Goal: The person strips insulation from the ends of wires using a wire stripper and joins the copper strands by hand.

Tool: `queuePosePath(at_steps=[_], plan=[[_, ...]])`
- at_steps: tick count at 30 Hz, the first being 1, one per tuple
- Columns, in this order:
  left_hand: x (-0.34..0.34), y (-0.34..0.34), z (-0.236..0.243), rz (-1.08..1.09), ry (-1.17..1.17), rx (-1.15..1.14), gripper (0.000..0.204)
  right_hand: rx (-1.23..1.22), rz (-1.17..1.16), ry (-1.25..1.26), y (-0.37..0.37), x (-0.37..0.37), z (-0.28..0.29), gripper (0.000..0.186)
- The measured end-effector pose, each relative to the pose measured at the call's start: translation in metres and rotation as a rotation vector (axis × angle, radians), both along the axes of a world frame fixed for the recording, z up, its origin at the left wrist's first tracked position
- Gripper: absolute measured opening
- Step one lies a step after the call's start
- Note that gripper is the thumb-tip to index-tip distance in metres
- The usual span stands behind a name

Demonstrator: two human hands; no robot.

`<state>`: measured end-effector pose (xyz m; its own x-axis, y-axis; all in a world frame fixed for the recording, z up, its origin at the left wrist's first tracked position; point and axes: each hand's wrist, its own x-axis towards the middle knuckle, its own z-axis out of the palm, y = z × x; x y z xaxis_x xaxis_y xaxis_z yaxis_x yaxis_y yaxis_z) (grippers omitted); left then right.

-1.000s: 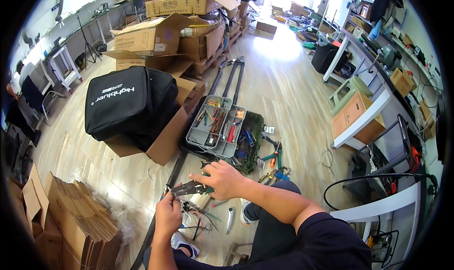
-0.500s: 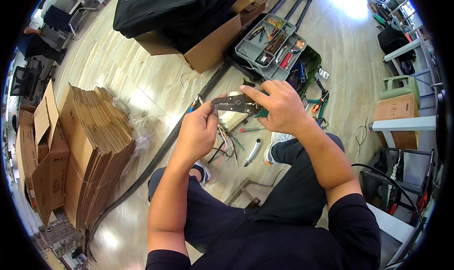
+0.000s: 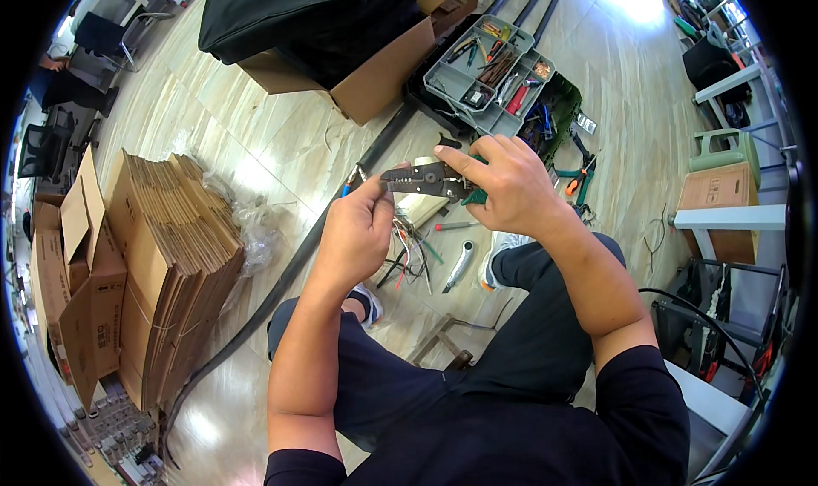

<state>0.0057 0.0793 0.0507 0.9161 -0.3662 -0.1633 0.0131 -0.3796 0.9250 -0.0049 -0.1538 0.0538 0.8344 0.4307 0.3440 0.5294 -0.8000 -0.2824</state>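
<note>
My right hand (image 3: pixel 518 186) is wrapped round the green handles of a dark wire stripper (image 3: pixel 429 179), held out in front of me above the floor. Thumb and fingers of my left hand (image 3: pixel 358 235) are pinched together at the tool's jaw end; what lies between them is hidden. Just beyond the left fingers, a blue-and-metal bit shows by the thick black cable (image 3: pixel 307 239). Below the hands, loose coloured wires (image 3: pixel 411 256) lie on the floor beside a red-tipped thin tool (image 3: pixel 457 226) and a grey utility knife (image 3: pixel 458 267).
An open toolbox (image 3: pixel 486 77) with hand tools stands ahead, beside a carton (image 3: pixel 383 73) bearing a black bag (image 3: pixel 290 13). Flattened cardboard boxes (image 3: pixel 175 264) stand at left. Orange-handled pliers (image 3: pixel 579 182) lie at right, near a shelf frame (image 3: pixel 741 218). Another person (image 3: pixel 72 86) is far left.
The view has shifted slightly. Both hands hold nearly the same pose, with the wire stripper still at the left fingertips.
</note>
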Motion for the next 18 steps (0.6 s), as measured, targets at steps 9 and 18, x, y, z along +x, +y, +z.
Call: queuePosePath(at_steps=[9,18], plan=[[-0.002,0.000,0.000,0.023,-0.089,0.054,0.027,0.023,0.000,0.021,-0.001,0.000,-0.001,0.069],[0.004,-0.009,0.005,0.005,-0.230,-0.080,0.020,0.261,-0.101,0.199,0.003,-0.005,0.010,0.063]])
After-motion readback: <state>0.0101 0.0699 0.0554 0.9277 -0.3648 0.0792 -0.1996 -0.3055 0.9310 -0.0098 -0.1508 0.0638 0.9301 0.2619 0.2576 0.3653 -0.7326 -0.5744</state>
